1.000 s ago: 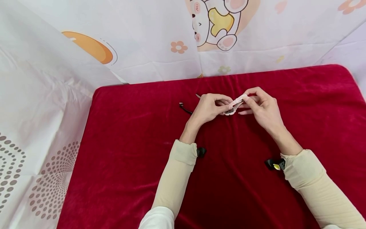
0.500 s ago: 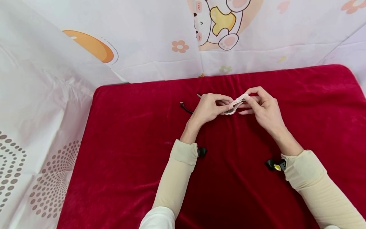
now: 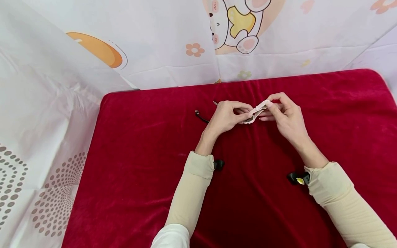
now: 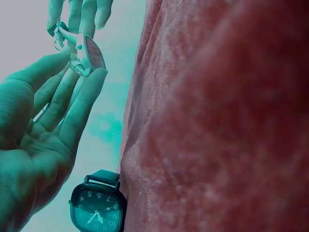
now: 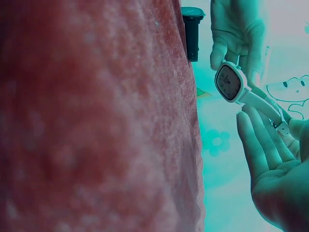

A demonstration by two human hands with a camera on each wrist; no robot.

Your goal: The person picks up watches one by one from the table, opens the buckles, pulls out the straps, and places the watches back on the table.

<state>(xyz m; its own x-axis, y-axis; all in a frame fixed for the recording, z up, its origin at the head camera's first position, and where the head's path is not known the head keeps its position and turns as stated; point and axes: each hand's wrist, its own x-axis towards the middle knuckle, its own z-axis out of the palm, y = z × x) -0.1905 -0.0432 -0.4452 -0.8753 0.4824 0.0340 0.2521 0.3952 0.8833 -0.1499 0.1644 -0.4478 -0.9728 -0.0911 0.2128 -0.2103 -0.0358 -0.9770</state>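
Observation:
A small pale pink wristwatch point(image 3: 255, 114) hangs just above the red velvet cloth point(image 3: 139, 165), held between both hands. My left hand point(image 3: 244, 116) pinches its case, dial side toward the cloth; the case point(image 4: 89, 52) shows between those fingertips in the left wrist view. My right hand point(image 3: 268, 106) pinches the strap end near the buckle, thumb over forefinger. The right wrist view shows the round dial point(image 5: 228, 82) and the white strap point(image 5: 260, 104) running to my right fingers point(image 5: 258, 145).
A black wristwatch point(image 3: 201, 117) lies on the cloth just left of my left hand; its square dial point(image 4: 98, 209) shows in the left wrist view. Cartoon-printed sheets point(image 3: 173, 44) wall the back and left. Wrist cameras point(image 3: 218, 164) sit on both cream sleeves.

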